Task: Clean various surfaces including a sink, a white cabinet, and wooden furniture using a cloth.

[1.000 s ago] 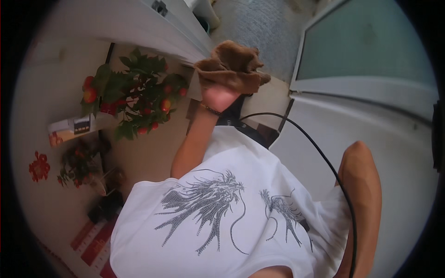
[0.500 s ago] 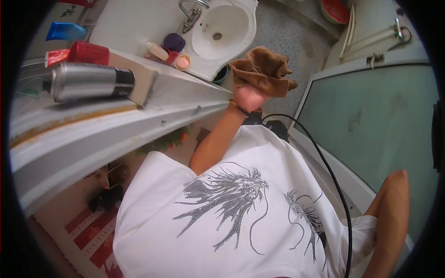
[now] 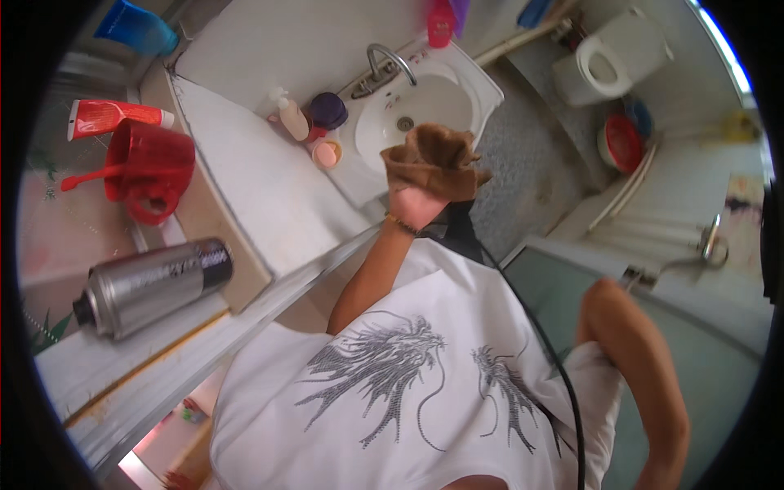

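My left hand (image 3: 416,206) grips a brown cloth (image 3: 433,159), which is bunched and hangs over the fingers, hiding most of them. The hand is held out in front of me, over the near edge of the white sink (image 3: 483,86) in the picture. A beaded bracelet circles my left wrist. On the right, my other arm (image 3: 645,359) is bent, with the elbow pointing forward and the forearm running down out of the lower edge. My right hand cannot be seen.
To the left, a ledge bears a silver can (image 3: 151,286), a red mug (image 3: 151,171), a red tube (image 3: 114,118) and a blue tube (image 3: 135,28). Beside the sink stands a pump bottle (image 3: 292,116). A toilet (image 3: 625,61), red basin (image 3: 622,143) and frosted door (image 3: 702,335) lie rightward; a black cable (image 3: 547,327) crosses my shirt.
The view has shifted forward through the doorway; the toilet and whole sink now show. My left hand, still holding the cloth, is nearer the sink. My right elbow has moved forward and inward.
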Demonstrator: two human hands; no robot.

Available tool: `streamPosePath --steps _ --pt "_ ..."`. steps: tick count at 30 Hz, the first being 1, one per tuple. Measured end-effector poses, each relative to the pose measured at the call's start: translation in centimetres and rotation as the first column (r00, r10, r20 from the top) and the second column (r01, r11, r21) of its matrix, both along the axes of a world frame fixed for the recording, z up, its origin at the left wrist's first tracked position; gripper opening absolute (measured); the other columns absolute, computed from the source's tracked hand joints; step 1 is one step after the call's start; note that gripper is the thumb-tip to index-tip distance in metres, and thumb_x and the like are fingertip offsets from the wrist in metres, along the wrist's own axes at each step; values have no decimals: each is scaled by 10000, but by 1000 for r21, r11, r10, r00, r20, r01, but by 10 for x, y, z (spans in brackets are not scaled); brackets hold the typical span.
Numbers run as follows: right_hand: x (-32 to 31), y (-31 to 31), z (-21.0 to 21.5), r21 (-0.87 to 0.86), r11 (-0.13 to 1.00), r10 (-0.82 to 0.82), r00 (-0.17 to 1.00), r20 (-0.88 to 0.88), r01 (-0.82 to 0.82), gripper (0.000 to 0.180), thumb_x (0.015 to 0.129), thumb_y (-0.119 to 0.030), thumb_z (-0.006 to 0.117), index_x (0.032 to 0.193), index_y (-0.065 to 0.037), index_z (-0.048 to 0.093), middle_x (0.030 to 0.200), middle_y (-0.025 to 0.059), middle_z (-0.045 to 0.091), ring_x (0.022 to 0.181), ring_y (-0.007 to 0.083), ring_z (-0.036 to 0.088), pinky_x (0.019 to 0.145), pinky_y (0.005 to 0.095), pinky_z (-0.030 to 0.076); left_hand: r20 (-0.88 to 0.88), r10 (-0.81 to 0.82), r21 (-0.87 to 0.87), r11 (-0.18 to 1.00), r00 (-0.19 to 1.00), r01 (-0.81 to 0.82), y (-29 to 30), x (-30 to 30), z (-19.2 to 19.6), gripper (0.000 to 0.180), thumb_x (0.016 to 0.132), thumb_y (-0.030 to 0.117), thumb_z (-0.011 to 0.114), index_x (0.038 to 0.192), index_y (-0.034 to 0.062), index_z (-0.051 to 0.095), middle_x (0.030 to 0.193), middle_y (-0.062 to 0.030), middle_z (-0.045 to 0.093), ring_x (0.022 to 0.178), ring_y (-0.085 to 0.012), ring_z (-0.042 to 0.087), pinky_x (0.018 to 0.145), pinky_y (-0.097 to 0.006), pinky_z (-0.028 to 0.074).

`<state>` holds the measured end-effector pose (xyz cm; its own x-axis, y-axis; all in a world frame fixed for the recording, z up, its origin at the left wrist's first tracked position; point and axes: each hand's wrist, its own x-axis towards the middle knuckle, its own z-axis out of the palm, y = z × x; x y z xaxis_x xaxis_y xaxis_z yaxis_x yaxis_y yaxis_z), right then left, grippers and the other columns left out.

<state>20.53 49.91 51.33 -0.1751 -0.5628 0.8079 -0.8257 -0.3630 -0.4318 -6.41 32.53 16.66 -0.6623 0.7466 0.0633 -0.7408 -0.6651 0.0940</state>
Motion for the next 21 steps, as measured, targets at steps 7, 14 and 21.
streamPosePath --steps 7,14,21 --pt "-253 125 -307 -267 686 -172 508 844 677 408 1024 -321 536 1264 -1 618 1243 124 629 1110 230 600 978 366 479 -62 316 -190 927 947 -322 -17 -4 -35 600 959 461 498 1448 115 458 1394 -142 540 1315 -350 510 1125 -558 395" --pt "-393 60 -472 729 604 -783 70 618 321 430 920 -254 723 1251 10 647 1033 109 721 921 186 697 768 323 554 360 431 -260 898 827 -355 -18 18 -70 657 961 480 401 1481 80 433 1514 -179 463 1402 -387 431 1194 -554 307" --pt "-449 23 -469 782 455 -847 479 231 426 535 871 -240 754 1340 -51 576 1071 154 719 989 356 688 846 453 552 442 455 -220 891 773 -398 19 22 -70 671 934 487 424 1467 80 449 1529 -170 436 1421 -393 396 1197 -562 278"
